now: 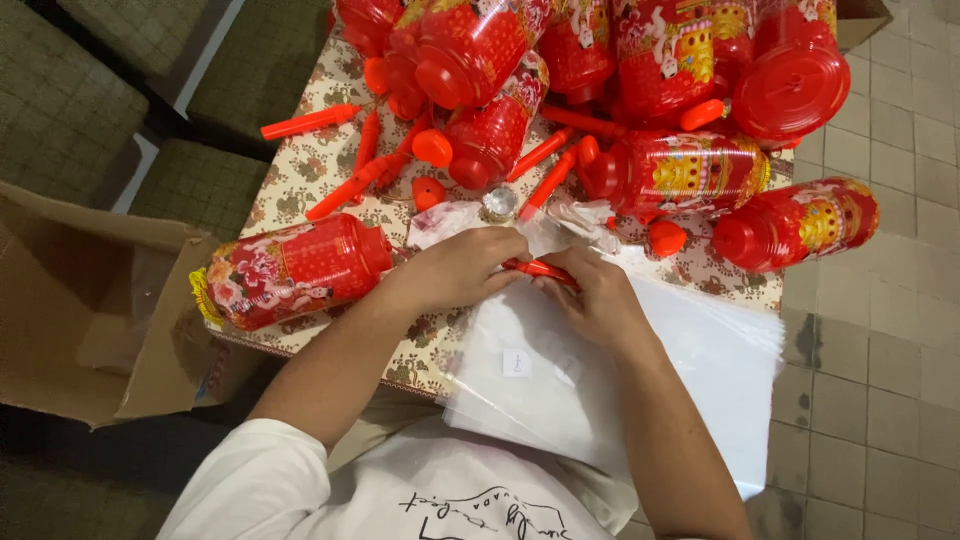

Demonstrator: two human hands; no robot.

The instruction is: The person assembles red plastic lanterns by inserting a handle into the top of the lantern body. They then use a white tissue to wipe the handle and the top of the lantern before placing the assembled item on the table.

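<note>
- Your white shirt (pixel 440 500) fills the bottom edge, with both bare forearms reaching up from it to the table (pixel 300 180).
- Just beyond your chest lies a stack of clear bags (pixel 700 380), hanging off the table's near edge toward you.
- Your right hand (pixel 590 295) rests on top of that stack, fingers curled shut around the near end of a red stick (pixel 540 269).
- Your left hand (pixel 470 265) meets it from the other side, fingertips pinched on the same stick, so both hands grip it together.
- Most of the stick is hidden under your fingers; it seems to lie inside or against a bag, but the clear film makes that hard to tell.
- Just left of your left wrist, a red lantern (pixel 290 270) with a flower print lies on its side near the table's left edge.
- A small silver piece (pixel 498 203) sits just above your left hand, beside crumpled clear plastic (pixel 580 215).
- More loose red sticks (pixel 310 121) and round red caps (pixel 432 147) lie scattered across the floral tablecloth.
- Other lanterns (pixel 690 170) are piled at the far end, one (pixel 800 222) lying apart to the right.
- An open cardboard box (pixel 90 310) stands on the floor to your left, touching the table's corner.
- Grey tiles (pixel 880 300) cover the floor on your right.
</note>
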